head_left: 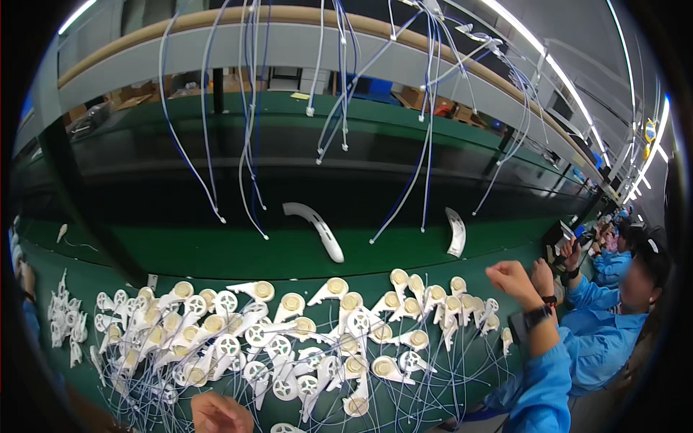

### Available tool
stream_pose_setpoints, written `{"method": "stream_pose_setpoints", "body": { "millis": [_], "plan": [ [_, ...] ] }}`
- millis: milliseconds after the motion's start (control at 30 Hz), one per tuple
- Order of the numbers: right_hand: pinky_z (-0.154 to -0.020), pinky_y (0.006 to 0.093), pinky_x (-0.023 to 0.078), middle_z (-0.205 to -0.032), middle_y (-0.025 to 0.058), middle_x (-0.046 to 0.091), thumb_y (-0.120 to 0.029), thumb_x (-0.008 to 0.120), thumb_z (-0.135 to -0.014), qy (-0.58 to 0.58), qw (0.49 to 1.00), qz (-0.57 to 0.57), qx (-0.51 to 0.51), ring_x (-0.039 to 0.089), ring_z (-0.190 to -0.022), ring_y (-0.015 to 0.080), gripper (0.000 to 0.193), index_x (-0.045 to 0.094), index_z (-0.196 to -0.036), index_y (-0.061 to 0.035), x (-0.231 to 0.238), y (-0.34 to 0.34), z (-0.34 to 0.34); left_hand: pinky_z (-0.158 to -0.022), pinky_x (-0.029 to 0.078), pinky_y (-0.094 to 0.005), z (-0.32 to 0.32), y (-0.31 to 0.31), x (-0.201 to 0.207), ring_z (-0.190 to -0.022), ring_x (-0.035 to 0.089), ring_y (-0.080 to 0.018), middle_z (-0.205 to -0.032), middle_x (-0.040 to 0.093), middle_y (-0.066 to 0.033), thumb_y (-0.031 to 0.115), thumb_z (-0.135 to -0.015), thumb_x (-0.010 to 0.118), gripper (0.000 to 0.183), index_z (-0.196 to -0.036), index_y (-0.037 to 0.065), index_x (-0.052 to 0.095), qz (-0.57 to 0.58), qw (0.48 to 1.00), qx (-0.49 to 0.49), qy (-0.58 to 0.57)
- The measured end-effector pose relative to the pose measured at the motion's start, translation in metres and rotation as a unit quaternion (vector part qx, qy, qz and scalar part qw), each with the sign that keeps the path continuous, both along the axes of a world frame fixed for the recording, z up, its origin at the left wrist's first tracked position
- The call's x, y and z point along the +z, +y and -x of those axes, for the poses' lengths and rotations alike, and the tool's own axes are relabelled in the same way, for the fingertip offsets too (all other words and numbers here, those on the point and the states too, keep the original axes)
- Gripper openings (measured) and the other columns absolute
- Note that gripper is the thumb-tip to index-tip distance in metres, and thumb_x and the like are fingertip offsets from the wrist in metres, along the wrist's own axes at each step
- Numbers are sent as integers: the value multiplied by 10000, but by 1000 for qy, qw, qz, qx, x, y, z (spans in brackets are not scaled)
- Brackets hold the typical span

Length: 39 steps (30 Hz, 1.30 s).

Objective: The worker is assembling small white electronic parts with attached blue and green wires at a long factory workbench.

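Note:
At the lower edge, my left hand (221, 414) is closed, its fingers curled in front of the pile; whatever they hold, if anything, is hidden. My right hand (514, 280), in a blue sleeve with a dark wrist watch, is raised above the bench's right side. Its fingers are curled together, and I cannot make out anything in them. Between my hands lies a wide pile of white plastic parts (290, 307), many with round cream discs and others with spoked wheels. Thin grey-blue wires (426, 404) trail from them toward me.
Beyond the bench, a green conveyor belt (180, 252) carries two curved white shells (321, 232) (456, 234). White and blue cables (249, 144) hang from a rail above it. A co-worker in blue (606, 332) sits close on the right; another person's hand (27, 278) shows at far left.

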State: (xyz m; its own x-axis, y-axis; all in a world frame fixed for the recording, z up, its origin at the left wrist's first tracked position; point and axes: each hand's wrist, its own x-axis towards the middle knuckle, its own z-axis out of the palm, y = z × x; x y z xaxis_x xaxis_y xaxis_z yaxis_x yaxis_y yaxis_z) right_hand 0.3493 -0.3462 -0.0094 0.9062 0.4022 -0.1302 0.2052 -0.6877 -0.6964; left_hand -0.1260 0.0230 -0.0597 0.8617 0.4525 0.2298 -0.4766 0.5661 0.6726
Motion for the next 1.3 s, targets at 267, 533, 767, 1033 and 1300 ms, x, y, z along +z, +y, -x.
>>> {"method": "stream_pose_setpoints", "body": {
  "millis": [267, 533, 767, 1033, 1300],
  "plan": [
    [-913, 459, 488, -1234, 289, 544, -449, 850, -613, -168, 951, 50, -254, 560, -1126, 416, 953, 384, -1250, 86, -117, 76, -127, -495, 449, -274, -2, -3, -15, -532, 554, -183, -707, 585, -110, 339, -916, 630, 373, -980, -21, 557, 6, 997, 44, 58],
    [-714, 384, 501, -886, 157, 642, -190, 689, -747, -119, 969, -85, -201, 637, -783, 286, 417, 522, -1064, 24, -133, 63, -159, -496, 457, -267, -9, -1, -16, -529, 554, -188, -691, 580, -104, 346, -903, 648, 377, -963, -16, 561, 12, 996, 38, 74],
    [-650, 266, 492, -862, 45, 580, -44, 649, -840, -62, 961, -242, 119, 575, -718, 105, 404, 444, -1182, 23, -36, 121, 28, -518, 478, -271, -18, -2, -19, -580, 586, -188, -729, 610, -119, 323, -926, 620, 353, -994, -19, 567, 7, 993, -3, 116],
    [-796, 321, 513, -1015, 208, 627, -253, 776, -781, -84, 892, -194, 400, 650, -913, 268, 661, 415, -1230, 70, -40, 182, 184, -1034, 414, -341, -67, -20, 6, -1209, 521, -236, -1311, 500, -179, 116, -983, 502, 524, -1425, -37, 267, -146, 977, -67, 138],
    [-694, 328, 533, -993, 96, 665, -361, 737, -792, -188, 790, -169, 558, 666, -844, 236, 423, 629, -1057, -49, -11, 245, 225, -968, 467, -501, -80, 1, 2, -1025, 620, -377, -1081, 605, -262, 209, -1017, 348, 359, -1254, -58, 384, 74, 986, 78, 129]
  ]
}}
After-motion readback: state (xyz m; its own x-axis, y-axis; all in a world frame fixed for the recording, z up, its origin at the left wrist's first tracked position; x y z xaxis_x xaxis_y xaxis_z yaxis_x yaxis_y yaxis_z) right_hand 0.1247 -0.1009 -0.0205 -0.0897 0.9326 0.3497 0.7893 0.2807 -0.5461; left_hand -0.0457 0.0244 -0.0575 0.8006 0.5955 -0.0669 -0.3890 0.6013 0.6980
